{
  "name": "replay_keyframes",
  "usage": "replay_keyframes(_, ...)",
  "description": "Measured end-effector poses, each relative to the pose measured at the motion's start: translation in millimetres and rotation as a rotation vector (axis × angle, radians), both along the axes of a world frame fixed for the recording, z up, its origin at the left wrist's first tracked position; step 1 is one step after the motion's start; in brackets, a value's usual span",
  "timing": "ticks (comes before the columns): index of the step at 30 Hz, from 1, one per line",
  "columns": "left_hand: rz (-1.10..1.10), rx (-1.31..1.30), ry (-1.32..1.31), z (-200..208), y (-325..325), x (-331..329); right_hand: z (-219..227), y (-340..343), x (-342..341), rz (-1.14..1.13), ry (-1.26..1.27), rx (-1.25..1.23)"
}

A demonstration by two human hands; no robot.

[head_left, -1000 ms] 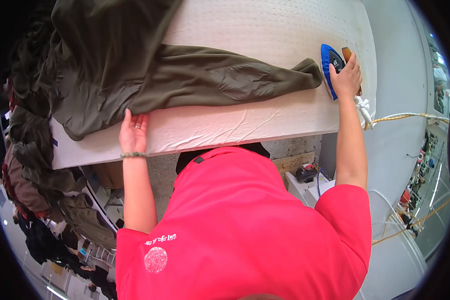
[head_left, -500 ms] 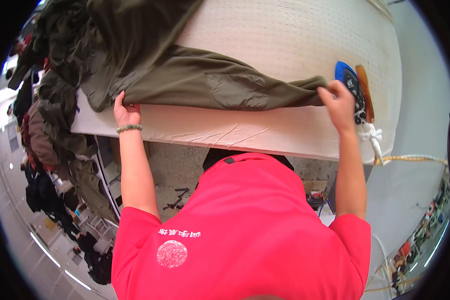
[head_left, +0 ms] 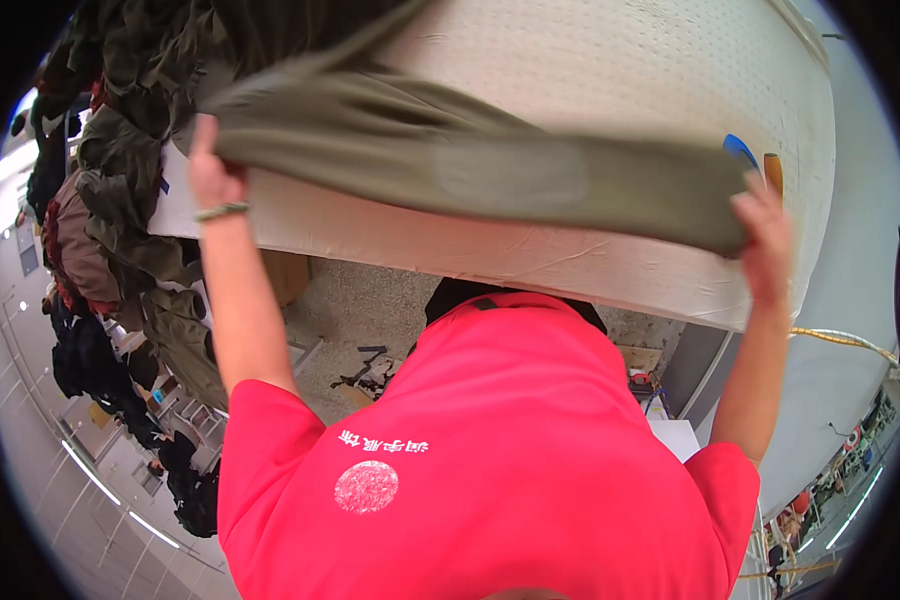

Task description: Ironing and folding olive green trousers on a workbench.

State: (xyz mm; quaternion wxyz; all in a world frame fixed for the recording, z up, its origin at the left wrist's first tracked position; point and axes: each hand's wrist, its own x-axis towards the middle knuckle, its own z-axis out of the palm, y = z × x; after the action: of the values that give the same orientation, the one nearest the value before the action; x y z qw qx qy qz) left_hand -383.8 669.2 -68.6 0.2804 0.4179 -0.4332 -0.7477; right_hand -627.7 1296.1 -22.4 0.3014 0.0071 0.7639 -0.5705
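An olive-green garment (head_left: 380,140) stretches along the near side of the padded table, with a long sleeve-like section running to the right. A smoother elbow-type patch (head_left: 515,172) lies midway on that section. My left hand (head_left: 217,180), with a beaded bracelet at the wrist, is closed on the garment's near edge at the left, blurred by motion. At the far end of the section, my right hand (head_left: 767,235) grips the cloth, which is spread wide and looks lifted. Behind it, an iron (head_left: 738,150) with a blue edge and brown handle is mostly hidden.
The white padded table (head_left: 610,80) has a rounded right end. More dark green garments (head_left: 135,150) hang over its left side. A yellow-white hose (head_left: 850,340) runs off to the right. Beneath the table, dark scraps (head_left: 370,375) lie on the speckled floor.
The section of cloth has gone from narrow and bunched at its end to spread wide and flat. My right hand has moved right and slightly down, my left hand left and up. The iron became mostly covered.
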Motion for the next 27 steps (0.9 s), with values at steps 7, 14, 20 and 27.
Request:
replay_keyframes(7, 0.070, -0.214, -0.443, -85.4, -9.3, 57.9, -78.0, 35.5, 19.7, 0.176, 0.048, 0.336)
replay_keyframes(14, 0.031, -0.092, -0.563, -101.4, 35.0, 76.5, -100.7, 11.4, 55.8, -0.019, -0.048, 0.245)
replay_keyframes(20, -0.150, -0.142, -0.588, -95.4, 18.2, 87.9, -122.3, -8.8, 46.1, -0.376, -0.198, 0.240)
replay_keyframes(27, -0.206, -0.090, -0.610, -93.6, 11.2, 91.5, -138.2, 2.5, 54.7, -0.487, -0.268, -0.140)
